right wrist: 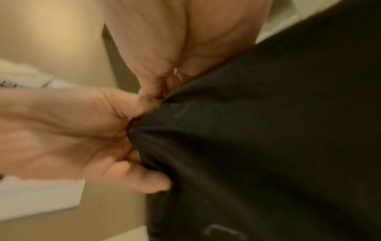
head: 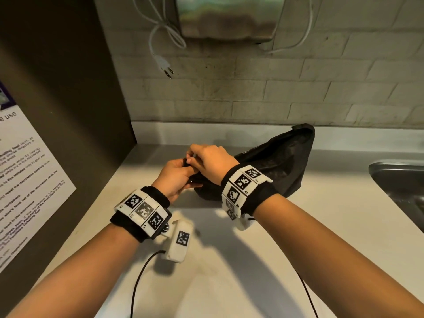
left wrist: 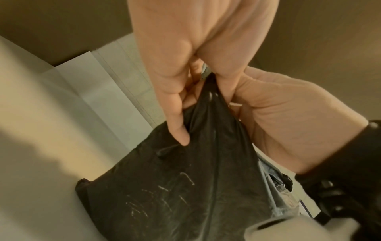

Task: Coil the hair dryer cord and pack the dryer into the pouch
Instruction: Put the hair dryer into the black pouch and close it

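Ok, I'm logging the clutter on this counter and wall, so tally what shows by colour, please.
Black: 1, the pouch, gripped at its gathered end by the left hand and the right hand.
White: 2, the hanging power cord with plug and the printed notice.
Metallic: 2, the wall dispenser and the sink.
Total: 5.

The head view looks forward and down from above the bench [head: 229, 249], taking in both forearms and the brick wall [head: 252, 92] behind the pouch [head: 282, 166]. The left wrist view sits close under the left hand [left wrist: 185, 65], facing along it at the pouch [left wrist: 185, 187]. The right wrist view is nearer still and blurred, against the pouch [right wrist: 268, 138]. All three views share the pouch's gathered end, where both hands meet.
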Motion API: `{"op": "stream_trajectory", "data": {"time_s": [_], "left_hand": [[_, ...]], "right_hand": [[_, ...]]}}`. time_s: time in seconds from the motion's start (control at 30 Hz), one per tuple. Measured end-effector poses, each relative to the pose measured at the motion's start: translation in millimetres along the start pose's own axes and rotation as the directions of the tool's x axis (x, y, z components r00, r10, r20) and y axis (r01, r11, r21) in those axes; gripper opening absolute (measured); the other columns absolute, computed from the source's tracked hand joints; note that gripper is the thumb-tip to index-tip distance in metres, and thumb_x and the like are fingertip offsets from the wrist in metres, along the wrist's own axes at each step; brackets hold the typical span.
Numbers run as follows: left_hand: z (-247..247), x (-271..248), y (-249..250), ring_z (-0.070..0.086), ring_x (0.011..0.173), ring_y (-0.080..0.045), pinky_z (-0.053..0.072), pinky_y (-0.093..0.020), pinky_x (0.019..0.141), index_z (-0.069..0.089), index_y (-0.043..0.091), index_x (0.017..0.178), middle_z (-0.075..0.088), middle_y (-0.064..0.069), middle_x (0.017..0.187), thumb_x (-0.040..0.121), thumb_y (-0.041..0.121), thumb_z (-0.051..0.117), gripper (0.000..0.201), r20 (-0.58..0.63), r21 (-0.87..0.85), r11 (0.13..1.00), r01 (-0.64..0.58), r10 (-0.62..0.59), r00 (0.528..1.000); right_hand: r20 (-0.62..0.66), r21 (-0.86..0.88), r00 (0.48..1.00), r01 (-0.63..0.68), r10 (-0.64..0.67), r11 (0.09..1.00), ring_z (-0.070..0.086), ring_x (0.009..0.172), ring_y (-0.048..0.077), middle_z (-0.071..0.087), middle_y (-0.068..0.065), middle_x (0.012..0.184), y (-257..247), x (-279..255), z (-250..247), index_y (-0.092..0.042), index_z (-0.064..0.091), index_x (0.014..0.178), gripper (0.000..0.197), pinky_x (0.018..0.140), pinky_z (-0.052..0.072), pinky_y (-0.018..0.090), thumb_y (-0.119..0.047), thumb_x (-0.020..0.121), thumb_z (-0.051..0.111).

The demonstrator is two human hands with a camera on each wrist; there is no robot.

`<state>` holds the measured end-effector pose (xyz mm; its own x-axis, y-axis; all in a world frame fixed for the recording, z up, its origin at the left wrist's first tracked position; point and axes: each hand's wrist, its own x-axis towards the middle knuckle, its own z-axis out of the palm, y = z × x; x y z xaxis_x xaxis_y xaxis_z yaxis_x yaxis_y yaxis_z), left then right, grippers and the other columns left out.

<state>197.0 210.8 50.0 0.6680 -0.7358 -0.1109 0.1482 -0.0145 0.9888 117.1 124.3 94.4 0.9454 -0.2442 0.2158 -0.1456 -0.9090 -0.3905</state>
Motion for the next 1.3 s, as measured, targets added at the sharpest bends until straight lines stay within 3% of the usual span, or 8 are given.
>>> {"op": "stream_trajectory", "data": {"time_s": [0.17,0.27,0.37,0.6,0.77,0.9,1.1,1.3], "left_hand": [[-1,-1,-2,0.063,0.077,-0.021,0.058,-0.026,0.060,0.058,0.008,0.072,0.064,-0.010,0.079,0.087,-0.010,0.039,0.030,0.021,0.034,0.999,-0.028,0.028,0.999],[-2,1,-3,0.063,0.077,-0.020,0.058,-0.025,0.060,0.059,0.008,0.081,0.064,-0.010,0.081,0.089,-0.006,0.041,0.025,0.023,0.027,0.999,-0.029,0.029,0.999],[-2,2,-3,0.063,0.077,-0.019,0.058,-0.023,0.060,0.059,0.012,0.085,0.063,-0.009,0.083,0.090,-0.002,0.044,0.021,0.039,0.020,0.999,-0.046,0.045,0.998],[-4,3,-1,0.063,0.080,-0.017,0.058,-0.023,0.063,0.061,0.019,0.090,0.065,-0.004,0.087,0.091,0.006,0.048,0.018,0.084,0.043,0.996,-0.083,0.079,0.993],[-6,4,-1,0.063,0.082,-0.016,0.057,-0.021,0.063,0.059,0.007,0.111,0.065,-0.005,0.090,0.091,0.012,0.050,0.023,0.069,0.135,0.985,-0.108,0.100,0.993],[-6,3,0,0.062,0.083,-0.016,0.056,-0.020,0.062,0.057,0.006,0.113,0.063,-0.007,0.089,0.093,0.015,0.047,0.025,0.053,0.097,0.989,-0.115,0.110,0.992],[-11,4,-1,0.062,0.080,-0.018,0.057,-0.025,0.066,0.060,0.005,0.102,0.063,-0.007,0.085,0.093,0.016,0.046,0.020,0.035,0.044,0.995,-0.087,0.086,0.996],[-8,8,2,0.062,0.083,-0.018,0.057,-0.026,0.068,0.061,0.012,0.091,0.063,-0.007,0.089,0.092,0.019,0.048,0.015,0.031,0.027,0.997,-0.076,0.075,0.997]], "right_hand": [[0.033,0.026,0.999,0.022,-0.023,0.999,0.058,0.091,0.032,0.064,0.014,0.100,-3,-2,1,-0.011,0.053,0.101,0.029,0.084,0.047,0.044,-0.037,0.089,0.049],[-0.007,0.069,1.000,-0.007,0.007,0.998,0.060,0.087,0.035,0.064,0.017,0.096,-6,-3,0,-0.010,0.054,0.100,0.020,0.080,0.051,0.046,-0.023,0.086,0.050],[-0.048,0.097,0.999,-0.018,0.023,0.995,0.060,0.088,0.035,0.064,0.020,0.097,-7,-5,-2,-0.005,0.053,0.103,0.020,0.080,0.051,0.043,-0.009,0.084,0.047],[-0.116,0.176,0.990,-0.061,0.083,0.982,0.059,0.092,0.034,0.063,0.020,0.099,-2,-6,-4,-0.003,0.055,0.100,0.018,0.083,0.049,0.043,-0.009,0.085,0.048],[-0.142,0.246,0.980,-0.104,0.142,0.964,0.059,0.088,0.032,0.063,0.020,0.096,1,-7,-3,-0.002,0.055,0.096,0.014,0.080,0.050,0.038,-0.008,0.085,0.049],[-0.185,0.271,0.955,-0.176,0.231,0.946,0.058,0.088,0.031,0.062,0.019,0.097,10,-9,-9,-0.003,0.055,0.097,0.015,0.072,0.045,0.032,-0.010,0.086,0.049],[-0.225,0.025,0.930,-0.293,0.291,0.956,0.059,0.088,0.037,0.063,0.018,0.095,44,-19,-27,-0.008,0.054,0.095,0.013,0.081,0.050,0.044,-0.016,0.086,0.049],[-0.305,-0.256,0.928,-0.295,0.212,0.921,0.055,0.096,0.037,0.063,0.019,0.102,79,-38,-48,-0.004,0.054,0.099,0.017,0.084,0.043,0.042,-0.013,0.087,0.046]]}}
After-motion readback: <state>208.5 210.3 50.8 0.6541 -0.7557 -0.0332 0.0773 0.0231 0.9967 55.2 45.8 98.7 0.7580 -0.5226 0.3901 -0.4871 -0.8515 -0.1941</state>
